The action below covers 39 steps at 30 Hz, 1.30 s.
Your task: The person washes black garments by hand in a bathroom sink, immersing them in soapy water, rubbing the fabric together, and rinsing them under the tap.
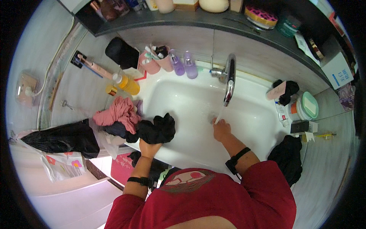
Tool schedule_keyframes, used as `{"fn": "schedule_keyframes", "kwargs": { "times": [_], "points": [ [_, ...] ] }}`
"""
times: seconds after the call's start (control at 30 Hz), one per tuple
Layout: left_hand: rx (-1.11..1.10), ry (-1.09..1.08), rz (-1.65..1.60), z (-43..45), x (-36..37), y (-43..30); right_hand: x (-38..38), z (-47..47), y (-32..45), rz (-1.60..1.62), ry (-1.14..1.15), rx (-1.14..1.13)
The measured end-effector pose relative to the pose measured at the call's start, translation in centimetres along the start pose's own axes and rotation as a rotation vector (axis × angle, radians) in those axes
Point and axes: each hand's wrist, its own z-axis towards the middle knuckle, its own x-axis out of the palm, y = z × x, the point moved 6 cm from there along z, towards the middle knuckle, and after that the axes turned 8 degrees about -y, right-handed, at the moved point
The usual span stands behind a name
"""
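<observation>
My left hand (pixel 149 148) is shut on a bunched black cloth (pixel 158 129) over the left part of the white washbasin (pixel 186 100); its fingers are mostly hidden by the cloth. A pink cloth (pixel 118 114) and dark cloths (pixel 117 130) lie piled on the basin's left rim, against the black one. Water runs from the chrome faucet (pixel 229 83) onto my right hand (pixel 222 130), low in the basin beside the drain. Whether those fingers hold anything is hard to see.
Purple bottles (pixel 190 65), pink cups (pixel 150 66) and a yellow bottle (pixel 130 85) stand along the back left rim. On the right are a green-lidded tub (pixel 309 106), a toothpaste tube (pixel 281 113) and a black cloth (pixel 286 160). A dark shelf (pixel 183 19) spans the wall above.
</observation>
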Motion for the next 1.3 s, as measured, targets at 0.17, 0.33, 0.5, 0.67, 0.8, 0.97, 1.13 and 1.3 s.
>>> {"fn": "schedule_keyframes", "kwargs": {
  "times": [0.17, 0.33, 0.5, 0.67, 0.8, 0.97, 1.13, 1.3],
  "points": [
    [-0.084, 0.171, -0.190, 2.5, 1.1, -1.4, 0.4, 1.2, -1.4, 0.073, 0.051, -0.003],
    [-0.264, 0.642, -0.409, 7.2, 7.1, -4.6, 2.2, 0.5, -2.7, 0.450, 0.121, -0.022],
    [0.067, 1.082, 0.210, 8.4, 16.1, -6.8, -1.4, -2.5, -2.8, 1.765, 0.042, 0.427],
    [-0.782, 0.871, -0.862, 5.1, 20.7, -15.7, -3.1, -1.7, -2.7, 2.386, -0.218, 0.441],
    [-1.335, 1.217, -1.334, 1.6, 24.8, -16.7, -3.6, -1.1, -0.5, 2.583, -0.403, 0.605],
    [-1.356, 1.207, -1.361, 1.7, 25.6, -16.8, -3.2, -0.8, -0.2, 2.589, -0.566, 0.691],
    [-1.278, 1.340, -1.392, 2.5, 25.1, -17.5, -5.8, -1.5, 0.6, 2.628, -0.259, 0.525],
    [-1.115, 1.542, -1.620, 3.2, 24.7, -18.7, -7.3, -3.2, 0.1, 2.376, -0.519, 0.674]
  ]
}}
